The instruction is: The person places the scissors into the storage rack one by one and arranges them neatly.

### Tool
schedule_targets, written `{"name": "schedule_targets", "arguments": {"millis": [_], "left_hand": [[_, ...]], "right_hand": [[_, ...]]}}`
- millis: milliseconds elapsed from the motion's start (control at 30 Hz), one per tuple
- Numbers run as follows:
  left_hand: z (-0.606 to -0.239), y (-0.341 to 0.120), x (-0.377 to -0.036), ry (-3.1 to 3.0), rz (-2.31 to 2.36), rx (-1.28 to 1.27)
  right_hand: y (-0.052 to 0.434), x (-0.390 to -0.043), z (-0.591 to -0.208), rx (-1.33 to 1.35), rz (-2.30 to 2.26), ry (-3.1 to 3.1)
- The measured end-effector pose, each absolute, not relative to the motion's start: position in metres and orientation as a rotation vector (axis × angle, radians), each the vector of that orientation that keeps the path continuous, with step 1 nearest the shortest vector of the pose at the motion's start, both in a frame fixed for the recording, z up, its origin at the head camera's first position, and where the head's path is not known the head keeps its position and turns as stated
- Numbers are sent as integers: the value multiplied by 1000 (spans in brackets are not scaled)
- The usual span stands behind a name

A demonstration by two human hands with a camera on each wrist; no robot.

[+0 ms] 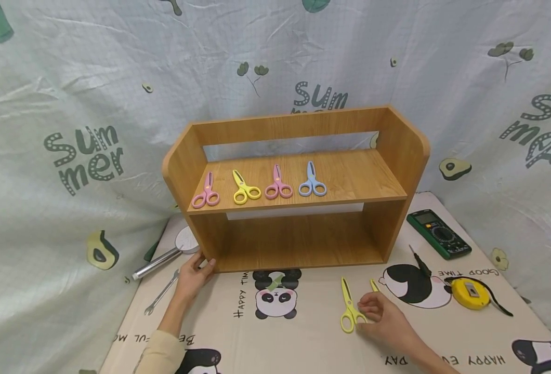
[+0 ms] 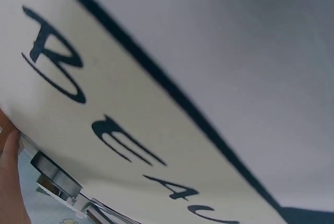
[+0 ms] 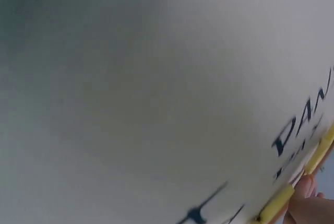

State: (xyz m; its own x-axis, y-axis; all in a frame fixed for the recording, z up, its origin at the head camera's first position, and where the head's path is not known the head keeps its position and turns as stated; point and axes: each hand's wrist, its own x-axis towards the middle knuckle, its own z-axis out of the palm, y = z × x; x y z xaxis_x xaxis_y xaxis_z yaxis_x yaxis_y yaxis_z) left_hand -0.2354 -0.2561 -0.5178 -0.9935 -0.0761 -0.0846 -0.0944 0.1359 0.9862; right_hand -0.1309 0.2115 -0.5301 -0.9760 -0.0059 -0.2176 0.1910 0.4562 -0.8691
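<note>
1. Right hand (image 1: 385,319) – rests on the mat (image 1: 303,332), fingers curled onto the handle loops of the yellow scissors (image 1: 349,306). A second yellow pair (image 1: 374,285) pokes out just behind the fingers.
2. The yellow scissors lie flat on the mat in front of the wooden shelf (image 1: 294,192), blades pointing toward it, at the hand's left edge.
3. Left hand (image 1: 193,275) – fingers extended, touching the shelf's lower left corner.
4. Shelf top board: four scissors in a row.

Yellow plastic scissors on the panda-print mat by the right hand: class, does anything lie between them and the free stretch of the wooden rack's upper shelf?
Nothing visible does. The yellow plastic scissors lie at the right hand, with only bare mat up to the wooden rack; the shelf right of the blue scissors is unoccupied.
</note>
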Motion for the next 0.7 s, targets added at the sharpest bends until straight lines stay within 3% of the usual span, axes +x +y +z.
{"name": "schedule_targets", "arguments": {"millis": [700], "left_hand": [[-520,-256,-238,2381,2032,-179]], "right_hand": [[194,-131,-532,191,-1350,2658]]}}
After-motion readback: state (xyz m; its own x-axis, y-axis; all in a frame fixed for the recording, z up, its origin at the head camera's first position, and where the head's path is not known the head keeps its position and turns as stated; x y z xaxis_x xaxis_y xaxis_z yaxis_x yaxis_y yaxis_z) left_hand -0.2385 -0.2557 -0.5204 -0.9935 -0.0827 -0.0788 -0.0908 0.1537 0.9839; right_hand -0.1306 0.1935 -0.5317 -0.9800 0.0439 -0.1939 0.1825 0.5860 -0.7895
